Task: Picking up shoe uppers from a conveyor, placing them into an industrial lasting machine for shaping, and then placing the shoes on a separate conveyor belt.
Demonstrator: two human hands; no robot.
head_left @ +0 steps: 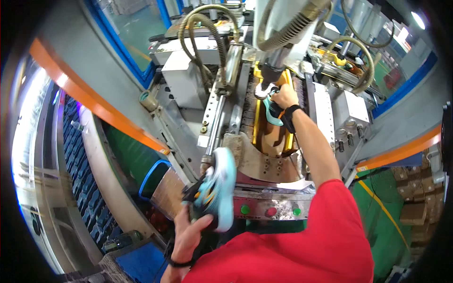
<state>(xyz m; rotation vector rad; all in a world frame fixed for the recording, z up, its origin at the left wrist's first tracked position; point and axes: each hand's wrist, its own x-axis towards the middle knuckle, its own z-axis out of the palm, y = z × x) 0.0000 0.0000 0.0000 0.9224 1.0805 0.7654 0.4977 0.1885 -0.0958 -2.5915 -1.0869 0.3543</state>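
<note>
My left hand (189,231) is closed round the heel end of a sneaker (224,191), fingers and thumb pressed on its dark upper. The sneaker is tilted up on end, with a pale blue sole and a dark upper; motion blurs it a little. My right arm reaches far into the machine, where my right hand (286,97) grips a second sneaker (272,113), pale turquoise and black. That sneaker sits between yellow side plates (289,134), under a dark press head (273,70). Part of it is hidden by my fingers and the head.
A metal panel with green and red buttons (271,212) runs along the machine's front. Ribbed hoses (205,19) and a steel cylinder (218,118) flank the middle. Orange-edged frames (94,101) rise on both sides. A conveyor (85,174) lies left; cardboard boxes (413,213) stand right.
</note>
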